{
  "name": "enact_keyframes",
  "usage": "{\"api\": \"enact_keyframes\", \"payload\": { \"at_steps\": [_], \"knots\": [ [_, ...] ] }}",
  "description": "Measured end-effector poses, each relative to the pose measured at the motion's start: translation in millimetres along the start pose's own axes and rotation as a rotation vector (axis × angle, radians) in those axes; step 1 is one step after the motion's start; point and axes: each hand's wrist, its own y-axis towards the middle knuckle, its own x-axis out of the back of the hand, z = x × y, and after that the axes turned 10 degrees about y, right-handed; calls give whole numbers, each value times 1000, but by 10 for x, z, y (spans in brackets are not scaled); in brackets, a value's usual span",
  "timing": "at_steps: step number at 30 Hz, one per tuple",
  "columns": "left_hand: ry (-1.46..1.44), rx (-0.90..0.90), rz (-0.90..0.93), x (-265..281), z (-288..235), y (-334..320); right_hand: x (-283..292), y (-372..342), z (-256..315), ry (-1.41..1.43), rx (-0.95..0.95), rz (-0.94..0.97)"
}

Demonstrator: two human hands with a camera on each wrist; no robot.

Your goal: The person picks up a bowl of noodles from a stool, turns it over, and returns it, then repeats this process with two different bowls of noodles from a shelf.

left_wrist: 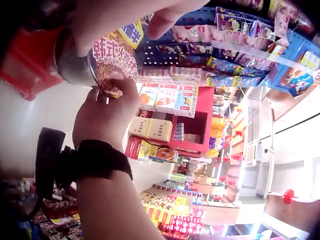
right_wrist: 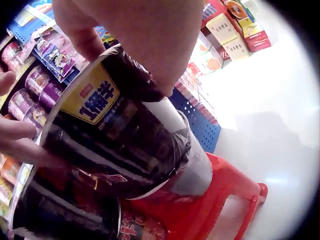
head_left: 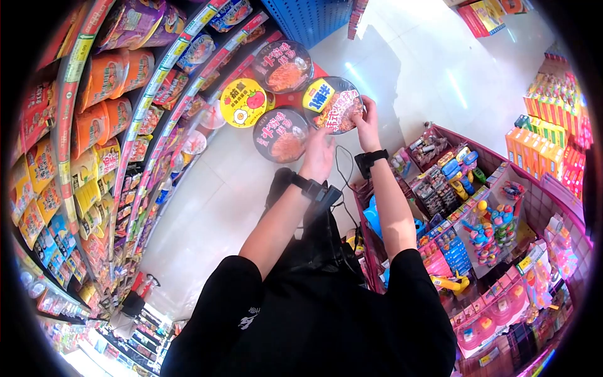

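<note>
Both hands grip a black instant noodle bucket [head_left: 331, 105] with a yellow label patch on its printed lid. My right hand [head_left: 369, 125] holds its right side, thumb over the lid's edge. The left hand [head_left: 319, 156] holds the near side, some fingers hidden by the bucket; in the right wrist view its fingers [right_wrist: 22, 142] lie along the rim. Dark wrapping covers the bucket's side [right_wrist: 125, 135], with a pale wall [right_wrist: 195, 175] showing below. Close by on a red stool [right_wrist: 220, 185] stand two dark noodle buckets [head_left: 282, 66] and a yellow-lidded noodle tub [head_left: 244, 102].
Shelves of packaged noodles [head_left: 103, 119] curve along the left. A pink-edged display bin [head_left: 449, 207] of toys and small packets stands close on the right. Behind the stool is a blue perforated panel [head_left: 308, 19]. A black cable [head_left: 344, 182] hangs near the right forearm.
</note>
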Motion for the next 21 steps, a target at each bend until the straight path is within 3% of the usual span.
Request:
{"api": "enact_keyframes", "payload": {
  "at_steps": [6,14,18,21],
  "knots": [
    [17,23,13,55,23,-19,-161,-35,128,-63,-32,-55],
    [93,-9,-1,-25,-96,-194,-114,34,-135,-114,47,-58],
    [66,71,61,144,-39,-148,-165,-9,-74,-70,21,-61],
    [121,165,137,272,-147,-280,-77,-16,-123,-162,134,-127]
  ]
}}
